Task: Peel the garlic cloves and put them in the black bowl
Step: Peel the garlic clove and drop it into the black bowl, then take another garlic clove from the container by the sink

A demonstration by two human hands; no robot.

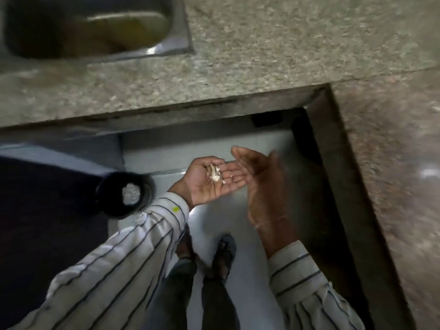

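Note:
My left hand [202, 186] lies palm up below the counter edge, fingers relaxed, with a small heap of pale garlic skins [215, 173] on the palm. My right hand [262, 186] is blurred and held open, edge-on, right beside the left hand's fingertips, and holds nothing. A black round container [112, 208] stands lower left of my left wrist, with white bits [131, 194] inside it. Whether those bits are cloves or skins I cannot tell. I see no whole garlic clove.
A speckled stone counter [262, 55] runs across the top and down the right side. A steel sink [183, 44] is set in it at the top left. Below are a grey floor [250, 258], my sandalled feet [223, 253] and a dark mat [47, 210] at left.

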